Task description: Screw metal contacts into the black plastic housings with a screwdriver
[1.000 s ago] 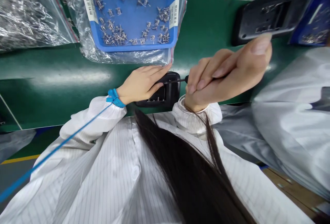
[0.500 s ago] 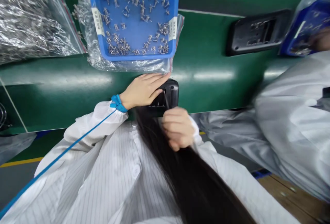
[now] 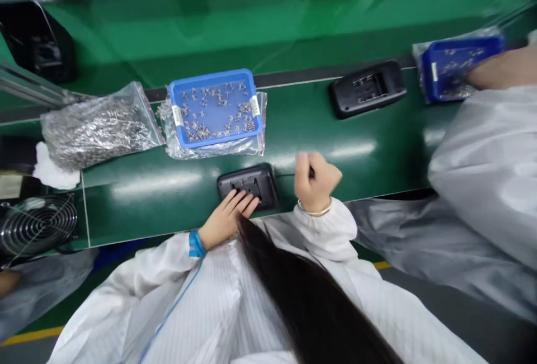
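A black plastic housing with a recessed compartment lies on the green bench in front of me. My left hand, with a blue band at the wrist, rests on its near left part, fingers stretched out over the recess. Right of the housing, my right hand is raised and closed in a fist. A thin dark tool sticks out of it towards the housing; blur hides its exact kind. Behind the housing stands a blue tray with many small metal spring contacts.
A clear bag full of metal parts lies at left, near a round fan grille. Another black housing lies at right. Beyond it, a co-worker's hand reaches into a second blue tray. Dark hair hangs before me.
My right hand has lifted off the housing and moved right. My left hand has shifted to the housing's near side, uncovering more of it. The view has widened and tilted up.
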A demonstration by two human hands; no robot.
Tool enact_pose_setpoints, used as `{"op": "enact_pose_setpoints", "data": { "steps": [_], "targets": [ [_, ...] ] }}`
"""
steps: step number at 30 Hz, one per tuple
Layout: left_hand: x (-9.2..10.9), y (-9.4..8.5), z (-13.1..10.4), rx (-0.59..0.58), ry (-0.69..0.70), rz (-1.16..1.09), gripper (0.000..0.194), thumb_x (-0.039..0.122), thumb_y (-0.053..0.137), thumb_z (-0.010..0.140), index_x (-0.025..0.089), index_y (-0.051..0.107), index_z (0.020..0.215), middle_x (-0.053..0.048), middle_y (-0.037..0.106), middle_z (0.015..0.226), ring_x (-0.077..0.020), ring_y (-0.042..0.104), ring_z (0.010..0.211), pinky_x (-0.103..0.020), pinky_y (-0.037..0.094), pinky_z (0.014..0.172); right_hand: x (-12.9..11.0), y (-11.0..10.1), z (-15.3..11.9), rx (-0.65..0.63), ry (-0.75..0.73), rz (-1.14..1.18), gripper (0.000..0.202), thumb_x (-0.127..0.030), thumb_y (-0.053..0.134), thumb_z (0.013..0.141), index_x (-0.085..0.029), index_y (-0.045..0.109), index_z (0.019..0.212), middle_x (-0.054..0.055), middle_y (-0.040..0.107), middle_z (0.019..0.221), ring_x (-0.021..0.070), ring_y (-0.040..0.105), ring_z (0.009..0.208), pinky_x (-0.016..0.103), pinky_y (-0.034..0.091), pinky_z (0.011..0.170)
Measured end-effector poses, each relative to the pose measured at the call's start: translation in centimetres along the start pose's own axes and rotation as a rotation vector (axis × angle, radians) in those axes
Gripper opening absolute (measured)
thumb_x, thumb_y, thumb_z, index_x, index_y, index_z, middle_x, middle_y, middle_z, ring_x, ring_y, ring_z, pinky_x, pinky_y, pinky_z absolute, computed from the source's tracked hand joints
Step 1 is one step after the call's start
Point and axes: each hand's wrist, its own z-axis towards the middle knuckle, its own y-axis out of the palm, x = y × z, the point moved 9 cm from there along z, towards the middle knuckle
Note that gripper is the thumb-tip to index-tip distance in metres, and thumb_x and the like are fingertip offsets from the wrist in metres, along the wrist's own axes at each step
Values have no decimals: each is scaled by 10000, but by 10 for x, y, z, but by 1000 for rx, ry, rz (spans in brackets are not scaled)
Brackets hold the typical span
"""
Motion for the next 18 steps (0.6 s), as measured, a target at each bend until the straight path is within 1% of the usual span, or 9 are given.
{"op": "enact_pose_setpoints", "data": {
  "steps": [3,5,6,8,10,13,14,16,18],
  "targets": [
    [11,-16,-21,77,17,30,325,150,385,930,293,646,1062,-15,716,954,-204,701,944,-465,600,930,20,32,21,-245,147,-249,446,-413,331,999,-153,584,738,21,525,584,87,389,495,262,191,546],
    [5,-46,-23,135,-39,-76,198,212,491,879,289,616,1011,-14,686,851,-220,690,819,-503,614,867,24,54,17,-384,155,-320,413,-398,359,992,-141,619,799,35,579,625,83,399,489,274,146,549],
    [-8,-64,-20,164,-137,-158,180,263,557,841,278,592,1016,-20,669,850,-229,677,799,-508,616,824,23,60,13,-409,149,-327,409,-395,368,990,-139,624,799,43,597,640,81,411,492,277,135,550],
    [-58,-99,-11,235,-455,-332,285,361,656,763,253,549,1004,-27,636,869,-227,646,782,-457,605,714,21,67,7,-403,138,-313,422,-395,370,989,-138,621,768,55,619,655,77,429,497,276,130,550],
    [-128,-129,4,367,-774,-494,303,405,678,752,232,527,951,-3,608,849,-185,611,764,-368,566,664,19,71,5,-396,136,-307,436,-390,355,995,-140,623,760,58,631,655,76,432,489,276,129,548],
    [-242,-162,55,642,-871,-781,512,626,663,691,203,471,906,24,607,918,-145,590,901,-336,555,789,18,71,10,-380,129,-302,428,-378,360,997,-147,635,765,54,645,651,75,428,472,277,117,545],
    [-278,-168,79,632,-847,-759,618,757,591,668,203,431,890,39,597,936,-132,572,956,-340,554,816,17,71,12,-373,125,-299,421,-373,369,996,-150,640,765,53,649,651,74,431,471,277,113,543],
    [-333,-176,131,388,-755,-403,832,995,224,609,203,338,835,70,544,878,-91,529,955,-367,551,830,16,70,16,-356,114,-293,407,-366,391,990,-157,647,753,47,657,653,73,441,472,275,109,538],
    [-370,-180,165,266,-667,-241,896,1035,105,565,196,303,808,76,487,836,-75,487,991,-415,514,918,16,69,19,-338,108,-286,397,-360,409,984,-161,652,741,41,660,648,73,450,472,272,109,533]
  ]
}}
